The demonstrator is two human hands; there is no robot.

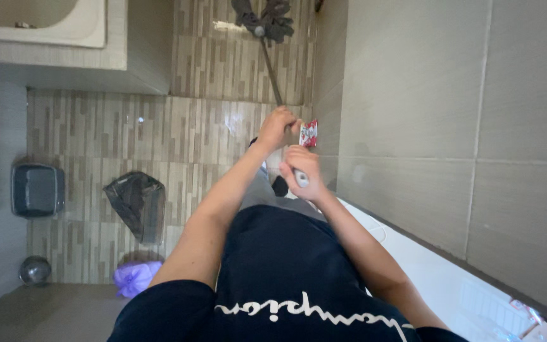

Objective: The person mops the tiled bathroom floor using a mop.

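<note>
My left hand [276, 126] is closed around the lower end of a thin mop handle [272, 75]. The handle runs away from me to a dark grey mop head [266, 19] on the striped tile floor. A small red and white sachet [308, 133] sits at the fingertips of that hand. My right hand [301, 166] is just below it, curled around a short light grey piece [302, 179]; what that piece is I cannot tell. Both arms reach forward over my dark shirt.
A grey tiled wall [451, 114] fills the right side, with a white fixture rim [425, 259] below it. On the floor are a grey box bin [37, 189], a bin lined with a black bag [135, 201], a purple bath sponge [135, 277] and a round metal object [35, 270]. A white basin [90, 28] is at top left.
</note>
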